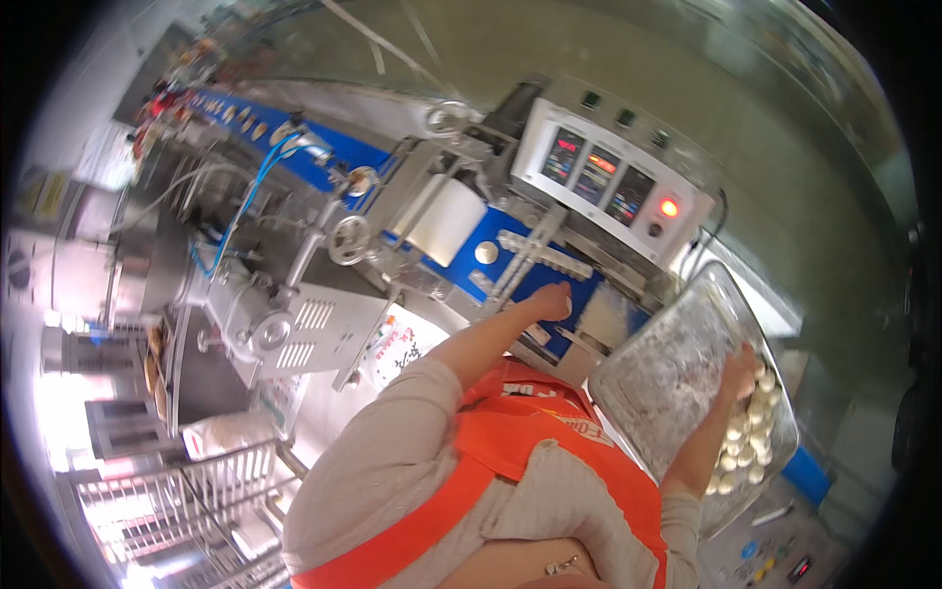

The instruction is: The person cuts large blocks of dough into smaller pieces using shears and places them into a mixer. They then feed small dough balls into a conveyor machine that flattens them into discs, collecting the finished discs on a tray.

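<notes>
My left hand (pixel 552 302) is over the blue conveyor belt (pixel 537 283), its fingers curled around a pale dough ball (pixel 568 308) that shows at its edge. Ahead of it on the belt, a single round dough piece (pixel 486 252) lies near a wide white roller (pixel 441 219). My right hand (pixel 738 374) reaches into a large metal tray (pixel 647 397), at the upper end of a cluster of dough balls (pixel 745 445). Its fingertips touch or hover over the dough; whether they grip a ball is hidden.
A control box (pixel 614 180) with lit displays and a red lamp stands beyond the belt. Handwheels (pixel 349 239) and a metal guide bar (pixel 533 247) flank the belt. Dough pieces (pixel 243 121) lie farther along it. A slatted rack (pixel 180 501) stands at lower left.
</notes>
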`<move>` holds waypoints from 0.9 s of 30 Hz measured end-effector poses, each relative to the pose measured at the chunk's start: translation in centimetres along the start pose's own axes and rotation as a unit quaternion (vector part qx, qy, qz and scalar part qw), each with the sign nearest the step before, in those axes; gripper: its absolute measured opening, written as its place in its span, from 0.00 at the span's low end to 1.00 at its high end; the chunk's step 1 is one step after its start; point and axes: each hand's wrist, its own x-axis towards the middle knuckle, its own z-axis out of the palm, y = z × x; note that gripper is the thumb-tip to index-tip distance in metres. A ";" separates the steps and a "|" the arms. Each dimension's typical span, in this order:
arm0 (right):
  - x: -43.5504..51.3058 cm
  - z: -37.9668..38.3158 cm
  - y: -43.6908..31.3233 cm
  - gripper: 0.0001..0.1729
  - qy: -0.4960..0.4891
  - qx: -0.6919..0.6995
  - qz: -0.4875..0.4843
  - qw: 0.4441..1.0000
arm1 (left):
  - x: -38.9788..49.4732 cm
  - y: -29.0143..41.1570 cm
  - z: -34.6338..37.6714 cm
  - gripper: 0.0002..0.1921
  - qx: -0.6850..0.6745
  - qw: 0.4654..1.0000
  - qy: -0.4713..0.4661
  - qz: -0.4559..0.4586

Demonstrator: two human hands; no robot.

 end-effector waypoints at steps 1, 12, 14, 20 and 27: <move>0.7 0.0 0.3 0.18 0.002 0.140 0.076 0.987 | 0.1 -0.3 0.0 0.23 0.071 0.997 0.009 0.007; -16.8 -9.0 -16.6 0.20 -0.194 0.632 -0.230 0.715 | -6.6 9.0 0.5 0.31 -0.480 0.859 -0.159 0.082; -16.9 -9.0 -16.5 0.23 -0.313 0.644 -0.109 0.689 | -5.0 7.5 1.1 0.28 -0.425 0.897 -0.115 0.040; -16.0 -7.8 -11.9 0.34 -0.160 0.725 -0.031 0.669 | -2.1 1.2 0.3 0.25 0.293 0.954 0.008 0.069; -17.7 -12.2 -14.5 0.31 0.058 0.467 -0.380 0.796 | -7.6 9.3 1.2 0.23 -0.539 0.822 -0.179 0.046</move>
